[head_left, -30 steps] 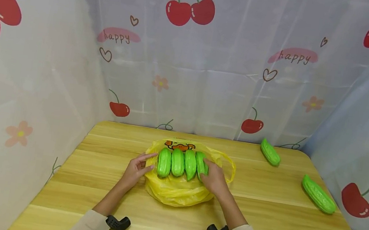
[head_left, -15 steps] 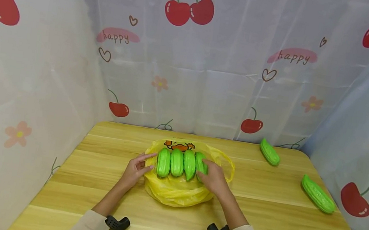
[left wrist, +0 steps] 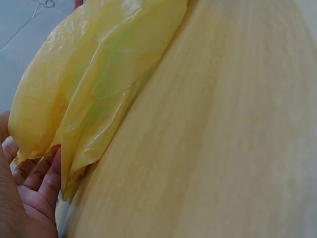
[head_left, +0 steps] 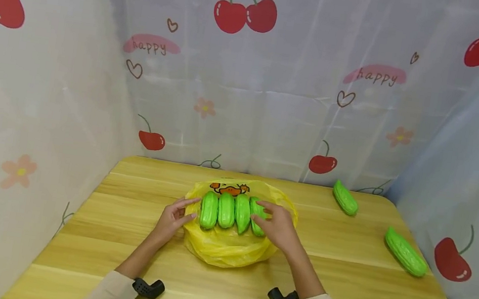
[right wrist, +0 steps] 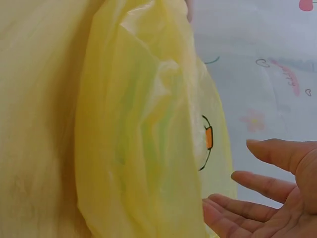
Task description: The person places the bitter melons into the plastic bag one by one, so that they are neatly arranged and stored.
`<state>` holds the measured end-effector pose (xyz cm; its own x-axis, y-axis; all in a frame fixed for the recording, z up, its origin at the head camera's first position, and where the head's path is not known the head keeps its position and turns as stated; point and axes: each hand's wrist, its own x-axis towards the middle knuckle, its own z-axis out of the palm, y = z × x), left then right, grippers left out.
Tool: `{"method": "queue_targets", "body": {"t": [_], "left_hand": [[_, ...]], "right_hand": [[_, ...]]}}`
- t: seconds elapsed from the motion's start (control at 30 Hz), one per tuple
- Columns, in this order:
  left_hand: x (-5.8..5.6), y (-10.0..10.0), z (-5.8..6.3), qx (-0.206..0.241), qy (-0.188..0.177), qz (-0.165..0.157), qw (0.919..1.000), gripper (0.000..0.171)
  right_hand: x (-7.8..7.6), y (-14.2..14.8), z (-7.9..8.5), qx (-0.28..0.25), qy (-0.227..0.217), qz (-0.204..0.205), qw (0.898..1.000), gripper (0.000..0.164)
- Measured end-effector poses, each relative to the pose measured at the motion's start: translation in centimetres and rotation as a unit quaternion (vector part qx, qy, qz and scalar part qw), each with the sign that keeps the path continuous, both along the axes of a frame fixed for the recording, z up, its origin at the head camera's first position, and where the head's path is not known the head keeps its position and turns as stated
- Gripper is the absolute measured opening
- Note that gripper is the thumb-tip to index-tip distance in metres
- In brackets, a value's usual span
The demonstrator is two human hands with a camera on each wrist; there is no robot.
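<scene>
A yellow plastic bag [head_left: 225, 250] with a cartoon print stands on the table, its mouth spread. Several glossy green ridged toy gourds [head_left: 226, 211], perhaps bitter melons, stand side by side in it. My left hand [head_left: 171, 219] is at the bag's left rim, thumb and forefinger apart over the edge. In the left wrist view, that hand's fingers [left wrist: 49, 186] touch the plastic. On the right, my right hand [head_left: 280, 228] hovers by the rightmost gourd [head_left: 257, 217], partly covering it. The right wrist view shows its fingers [right wrist: 265, 186] and thumb spread, with nothing between them.
Two more green gourds lie on the wooden table [head_left: 329, 295]: one gourd [head_left: 345, 198] near the back right, another gourd [head_left: 406, 253] by the right edge. A white cherry-print curtain [head_left: 247, 94] encloses the back and both sides.
My right hand has let go of the rightmost gourd and its fingers have spread. The bag's right handle loop has dropped from sight. My left hand stays at the rim.
</scene>
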<state>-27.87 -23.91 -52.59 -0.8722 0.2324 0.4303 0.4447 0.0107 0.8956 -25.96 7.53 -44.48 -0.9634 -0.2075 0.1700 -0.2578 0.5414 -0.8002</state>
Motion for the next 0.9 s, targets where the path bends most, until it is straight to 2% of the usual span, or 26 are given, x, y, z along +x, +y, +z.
{"method": "queue_targets", "body": {"t": [0.2, 0.57, 0.73, 0.9], "left_hand": [[0.0, 0.0, -0.1, -0.006, 0.004, -0.010, 0.9999, 0.043], [0.1, 0.0, 0.3, -0.004, -0.001, -0.001, 1.0000, 0.043], [0.0, 0.0, 0.2, -0.009, 0.002, 0.001, 1.0000, 0.043], [0.2, 0.1, 0.2, -0.005, -0.011, 0.000, 0.9999, 0.043]], "right_hand": [[0.8, 0.9, 0.9, -0.005, 0.020, 0.004, 1.000, 0.043], [2.1, 3.7, 3.6, 0.019, 0.061, 0.005, 0.998, 0.043], [2.8, 5.8, 4.1, 0.050, 0.085, -0.013, 0.995, 0.043], [3.4, 8.2, 4.2, 0.060, 0.092, -0.038, 0.993, 0.045]]}}
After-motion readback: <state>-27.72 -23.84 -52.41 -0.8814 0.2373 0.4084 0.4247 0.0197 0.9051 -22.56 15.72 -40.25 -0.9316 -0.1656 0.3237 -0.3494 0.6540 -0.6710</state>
